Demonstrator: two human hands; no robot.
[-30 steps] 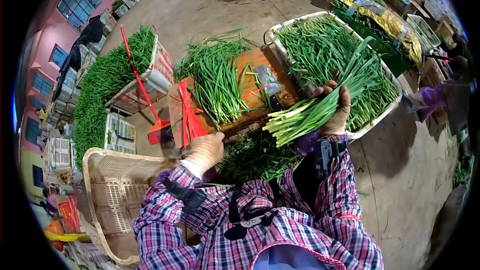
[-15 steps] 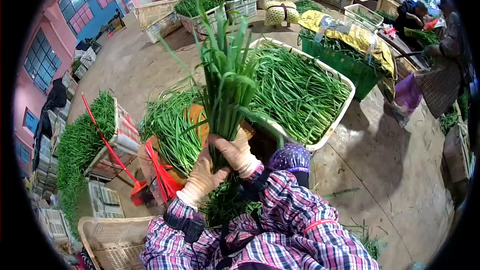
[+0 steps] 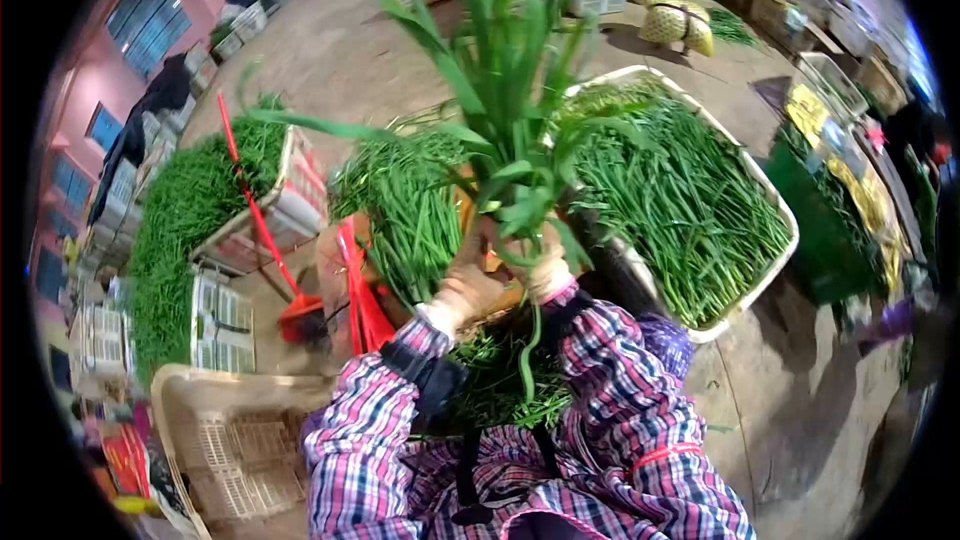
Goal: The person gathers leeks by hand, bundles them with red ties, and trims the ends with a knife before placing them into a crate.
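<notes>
Bunch of green leaves (image 3: 510,100) held upright above the near edge of the bench (image 3: 330,275), leaf tips fanning upward and outward. Clasped low down from both sides, with the left hand (image 3: 467,280) and right hand (image 3: 543,265) close together; grip of each curled closed around the bunch, probably to keep loose stalks gathered. Partly hidden behind foliage, so exact finger positions impossible to tell. Across the front, a curling leaf (image 3: 530,355) trailing below the hands; cannot tell whether wrapped all the way round. On the bench, beyond the left hand, a pile of leaves (image 3: 400,210) laid lengthwise, paler ends toward the near edge, perhaps to keep stalks aligned. At the left corner, red strips (image 3: 362,295), apparently within easy reach of the left hand. Just beside the right edge, a white-rimmed crate (image 3: 792,237) of more greens, seemingly set close for the right hand.
</notes>
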